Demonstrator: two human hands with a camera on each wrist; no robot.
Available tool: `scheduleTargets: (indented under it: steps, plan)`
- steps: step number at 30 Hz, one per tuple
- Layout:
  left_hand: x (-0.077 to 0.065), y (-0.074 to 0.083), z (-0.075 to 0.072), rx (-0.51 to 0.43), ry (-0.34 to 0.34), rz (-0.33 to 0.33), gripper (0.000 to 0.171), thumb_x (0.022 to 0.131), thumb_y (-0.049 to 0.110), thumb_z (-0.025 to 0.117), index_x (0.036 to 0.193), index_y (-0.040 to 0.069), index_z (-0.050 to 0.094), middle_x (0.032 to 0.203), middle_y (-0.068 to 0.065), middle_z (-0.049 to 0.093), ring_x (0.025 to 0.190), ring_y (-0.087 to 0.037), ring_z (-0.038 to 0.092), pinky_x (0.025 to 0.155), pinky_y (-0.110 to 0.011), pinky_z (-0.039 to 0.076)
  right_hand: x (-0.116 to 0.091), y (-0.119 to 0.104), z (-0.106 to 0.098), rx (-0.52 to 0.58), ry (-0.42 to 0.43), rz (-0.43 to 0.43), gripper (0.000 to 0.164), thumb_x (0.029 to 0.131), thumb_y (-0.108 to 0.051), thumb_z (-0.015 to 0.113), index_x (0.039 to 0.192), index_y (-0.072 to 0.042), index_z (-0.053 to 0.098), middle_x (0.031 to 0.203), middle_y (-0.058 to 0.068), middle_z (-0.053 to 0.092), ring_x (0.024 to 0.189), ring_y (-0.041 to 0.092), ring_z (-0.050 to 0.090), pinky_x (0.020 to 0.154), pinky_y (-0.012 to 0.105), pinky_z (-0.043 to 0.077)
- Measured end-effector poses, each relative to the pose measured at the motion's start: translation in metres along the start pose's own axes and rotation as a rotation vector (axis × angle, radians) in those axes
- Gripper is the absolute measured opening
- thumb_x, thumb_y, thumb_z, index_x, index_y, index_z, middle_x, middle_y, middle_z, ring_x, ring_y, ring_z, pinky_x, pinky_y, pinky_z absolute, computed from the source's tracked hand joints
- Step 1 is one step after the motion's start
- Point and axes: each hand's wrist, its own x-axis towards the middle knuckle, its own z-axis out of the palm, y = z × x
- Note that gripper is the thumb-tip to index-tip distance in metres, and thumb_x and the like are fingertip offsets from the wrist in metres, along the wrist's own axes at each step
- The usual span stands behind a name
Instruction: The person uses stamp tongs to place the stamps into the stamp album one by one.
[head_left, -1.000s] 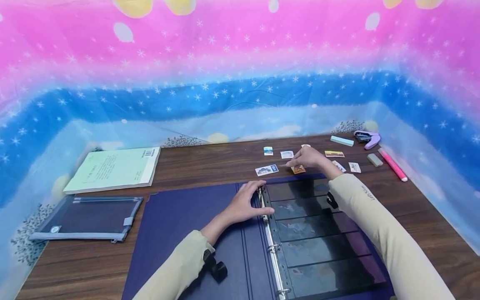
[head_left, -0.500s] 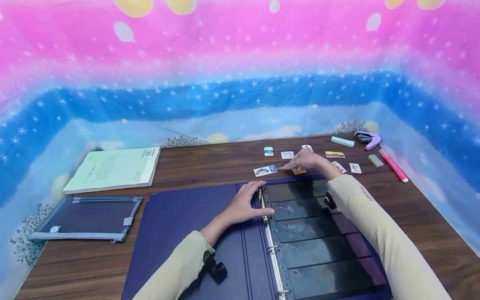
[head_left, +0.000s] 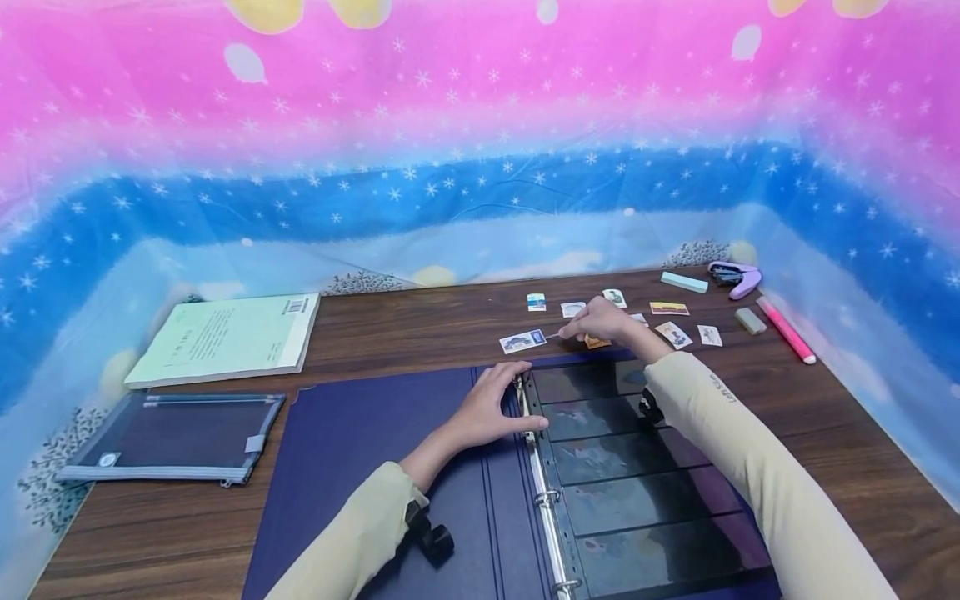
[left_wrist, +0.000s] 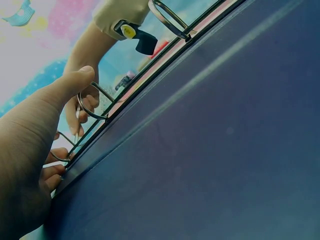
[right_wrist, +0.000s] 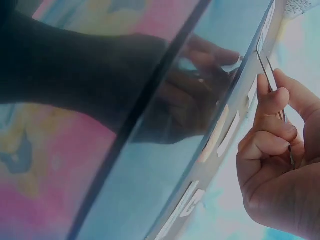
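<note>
My right hand point(head_left: 600, 321) pinches a pair of metal tweezers point(right_wrist: 270, 75). In the head view their tips meet the right end of a long stamp point(head_left: 523, 342) with a blue end, on the table behind the album; whether they grip it I cannot tell. The tweezers' two arms look slightly apart in the right wrist view. A dark blue ring-binder stamp album point(head_left: 390, 442) lies open, with a black page of clear strip pockets point(head_left: 622, 462) on its right. My left hand point(head_left: 480, 408) rests at the upper metal rings point(left_wrist: 92, 100), thumb stretched out, fingers loosely bent over the spine.
Several loose stamps, among them a yellow one point(head_left: 669, 308), lie around the right hand. Farther right are a light blue block point(head_left: 684, 282), a purple stapler point(head_left: 738, 279), an eraser point(head_left: 750, 320) and a pink marker point(head_left: 786, 329). A green book point(head_left: 225, 337) and mesh pouch point(head_left: 180, 437) lie left.
My right hand and the tweezers have moved a little left, and the long stamp has slid left with them. Stamps behind the hand now show more. The left hand has stayed still.
</note>
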Motion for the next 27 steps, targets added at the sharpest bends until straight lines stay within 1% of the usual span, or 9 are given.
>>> scheduleTargets:
  steps: [3, 6, 10, 16, 20, 21, 23, 25, 27]
  plan:
    - [0.0, 0.0, 0.0, 0.006, -0.002, 0.0, 0.082, 0.074, 0.051, 0.072, 0.143, 0.027, 0.033, 0.147, 0.001, 0.036, 0.134, -0.026, 0.034, 0.104, -0.053, 0.034, 0.002, 0.001, 0.004, 0.027, 0.008, 0.022, 0.026, 0.08, -0.031, 0.069, 0.07, -0.007, 0.073, 0.043, -0.006, 0.041, 0.042, 0.011, 0.024, 0.048, 0.027, 0.027]
    - [0.001, 0.0, 0.001, 0.008, -0.007, 0.003, 0.082, 0.075, 0.051, 0.071, 0.143, 0.027, 0.032, 0.147, 0.001, 0.036, 0.134, -0.026, 0.034, 0.104, -0.053, 0.034, 0.004, 0.003, 0.007, 0.053, 0.006, 0.048, 0.029, 0.079, -0.031, 0.07, 0.062, -0.008, 0.069, 0.042, -0.007, 0.039, 0.043, 0.011, 0.025, 0.051, 0.027, 0.029]
    - [0.002, 0.0, 0.001, 0.011, -0.01, 0.011, 0.082, 0.075, 0.052, 0.071, 0.143, 0.027, 0.032, 0.146, 0.001, 0.037, 0.133, -0.025, 0.035, 0.104, -0.052, 0.035, 0.005, 0.003, 0.01, 0.091, 0.016, 0.072, 0.029, 0.077, -0.033, 0.072, 0.06, -0.01, 0.067, 0.044, -0.007, 0.042, 0.043, 0.011, 0.027, 0.053, 0.027, 0.031]
    - [0.001, 0.0, 0.0, 0.016, -0.007, 0.024, 0.083, 0.075, 0.054, 0.069, 0.143, 0.027, 0.032, 0.146, 0.0, 0.037, 0.133, -0.025, 0.035, 0.103, -0.053, 0.035, 0.002, 0.001, 0.009, 0.102, 0.022, 0.065, 0.026, 0.079, -0.032, 0.07, 0.071, -0.007, 0.072, 0.044, -0.007, 0.04, 0.042, 0.01, 0.026, 0.051, 0.027, 0.031]
    - [0.0, 0.0, 0.0, 0.012, -0.007, 0.025, 0.083, 0.075, 0.053, 0.069, 0.144, 0.027, 0.032, 0.147, 0.0, 0.036, 0.134, -0.026, 0.035, 0.103, -0.053, 0.035, 0.0, -0.001, 0.007, 0.062, 0.021, 0.044, 0.028, 0.079, -0.034, 0.07, 0.077, -0.006, 0.074, 0.042, -0.007, 0.037, 0.041, 0.01, 0.024, 0.051, 0.027, 0.031]
    - [0.0, 0.0, 0.0, 0.01, -0.007, 0.022, 0.083, 0.075, 0.053, 0.07, 0.144, 0.027, 0.031, 0.147, 0.0, 0.036, 0.134, -0.026, 0.035, 0.103, -0.053, 0.035, -0.001, -0.001, 0.007, 0.048, 0.021, 0.031, 0.029, 0.079, -0.034, 0.07, 0.08, -0.006, 0.075, 0.044, -0.007, 0.041, 0.041, 0.01, 0.024, 0.051, 0.027, 0.031]
    - [-0.001, 0.0, -0.001, 0.008, -0.007, 0.019, 0.083, 0.075, 0.052, 0.07, 0.144, 0.027, 0.031, 0.147, 0.0, 0.036, 0.134, -0.026, 0.035, 0.103, -0.053, 0.034, -0.002, -0.003, 0.008, 0.005, 0.028, -0.007, 0.029, 0.08, -0.035, 0.07, 0.086, -0.007, 0.075, 0.051, -0.006, 0.05, 0.044, 0.011, 0.03, 0.054, 0.028, 0.033]
    - [-0.001, 0.0, -0.001, 0.007, -0.008, 0.012, 0.083, 0.075, 0.052, 0.07, 0.144, 0.027, 0.031, 0.147, 0.0, 0.036, 0.134, -0.026, 0.034, 0.103, -0.053, 0.034, -0.002, -0.005, 0.01, -0.04, 0.039, -0.051, 0.03, 0.081, -0.035, 0.068, 0.092, -0.008, 0.075, 0.063, -0.001, 0.062, 0.051, 0.012, 0.04, 0.06, 0.028, 0.037]
    - [-0.001, 0.0, -0.001, 0.007, -0.01, 0.008, 0.082, 0.075, 0.052, 0.07, 0.144, 0.027, 0.031, 0.147, 0.0, 0.035, 0.135, -0.026, 0.034, 0.104, -0.053, 0.034, -0.003, -0.007, 0.011, -0.073, 0.054, -0.078, 0.03, 0.082, -0.034, 0.067, 0.096, -0.009, 0.074, 0.079, 0.004, 0.07, 0.062, 0.014, 0.051, 0.067, 0.029, 0.04]
